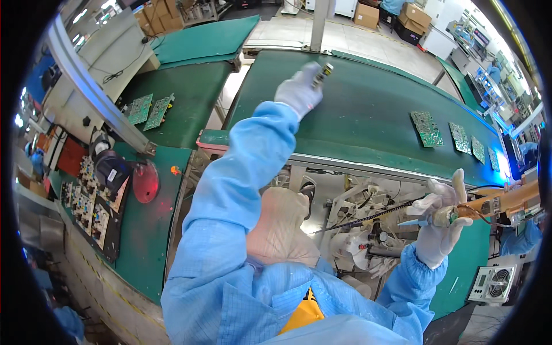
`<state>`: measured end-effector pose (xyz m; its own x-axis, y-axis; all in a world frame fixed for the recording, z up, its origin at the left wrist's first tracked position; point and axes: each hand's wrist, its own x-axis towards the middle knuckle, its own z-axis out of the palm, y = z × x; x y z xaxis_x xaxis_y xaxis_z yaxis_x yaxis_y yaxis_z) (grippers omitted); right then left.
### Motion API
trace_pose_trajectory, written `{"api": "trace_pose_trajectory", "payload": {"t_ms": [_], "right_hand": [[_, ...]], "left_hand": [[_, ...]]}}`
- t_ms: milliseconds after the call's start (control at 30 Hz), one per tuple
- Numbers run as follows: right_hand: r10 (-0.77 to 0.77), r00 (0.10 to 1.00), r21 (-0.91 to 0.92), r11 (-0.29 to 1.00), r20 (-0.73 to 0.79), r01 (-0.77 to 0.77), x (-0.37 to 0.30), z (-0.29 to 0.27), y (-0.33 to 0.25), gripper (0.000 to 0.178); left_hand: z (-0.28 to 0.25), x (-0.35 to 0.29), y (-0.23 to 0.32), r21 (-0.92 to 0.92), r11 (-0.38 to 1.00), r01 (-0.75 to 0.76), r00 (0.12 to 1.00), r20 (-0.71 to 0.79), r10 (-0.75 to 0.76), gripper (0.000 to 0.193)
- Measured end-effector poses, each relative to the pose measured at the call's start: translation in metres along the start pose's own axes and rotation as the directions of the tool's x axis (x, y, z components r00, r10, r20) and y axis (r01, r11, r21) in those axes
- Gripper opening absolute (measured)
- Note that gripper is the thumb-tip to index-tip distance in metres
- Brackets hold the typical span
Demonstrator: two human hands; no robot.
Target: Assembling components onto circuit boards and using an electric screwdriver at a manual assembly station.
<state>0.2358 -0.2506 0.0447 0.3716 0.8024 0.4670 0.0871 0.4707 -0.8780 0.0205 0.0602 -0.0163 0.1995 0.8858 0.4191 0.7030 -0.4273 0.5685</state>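
Observation:
My left hand (300, 95), in a white glove, reaches forward over the green conveyor belt (345, 109). Its fingers are closed on a small circuit board (322, 75), seen nearly edge-on and tilted, above the surface. At the right, my white-gloved right hand (437, 230) lies palm up behind a nozzle fitting (443, 217) with a pale blue tapered tip. Fingers and thumb are spread around the fitting; whether they press on it is hard to tell. A copper-coloured tube (506, 202) runs from the fitting to the right.
Several green circuit boards (426, 129) lie along the belt's right part. Two more boards (140, 109) rest on the left belt. Boards in a black tray (95, 221) and a red disc (145, 181) are at the left. A metal post (319, 26) stands behind the belt.

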Motion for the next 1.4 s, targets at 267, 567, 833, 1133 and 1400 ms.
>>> {"api": "trace_pose_trajectory", "payload": {"t_ms": [267,567,833,1133,1400], "right_hand": [[-0.066,0.998,0.223,0.973,-0.004,0.065,0.006,0.013,0.003,0.085],[-0.052,0.997,0.148,0.987,-0.059,0.060,0.021,0.026,-0.009,0.058],[-0.009,0.995,0.325,0.945,0.102,-0.025,0.026,0.028,-0.002,0.055],[0.004,1.000,0.325,0.946,0.000,-0.003,0.031,0.054,-0.001,0.055],[0.014,0.995,0.238,0.971,-0.097,0.010,0.020,0.069,-0.012,0.050]], "left_hand": [[-0.065,-0.105,-0.087,-0.975,-0.221,0.037,0.915,0.122,-0.385,0.038],[-0.150,-0.245,-0.085,-0.988,-0.111,-0.112,0.888,-0.049,-0.457,0.062],[-0.246,-0.355,-0.080,-0.978,0.205,0.037,0.794,-0.096,-0.600,0.045],[-0.278,-0.387,-0.100,-0.987,0.160,0.009,0.727,-0.104,-0.679,0.050],[-0.280,-0.381,-0.102,-0.985,0.171,0.014,0.720,-0.109,-0.686,0.048]]}}
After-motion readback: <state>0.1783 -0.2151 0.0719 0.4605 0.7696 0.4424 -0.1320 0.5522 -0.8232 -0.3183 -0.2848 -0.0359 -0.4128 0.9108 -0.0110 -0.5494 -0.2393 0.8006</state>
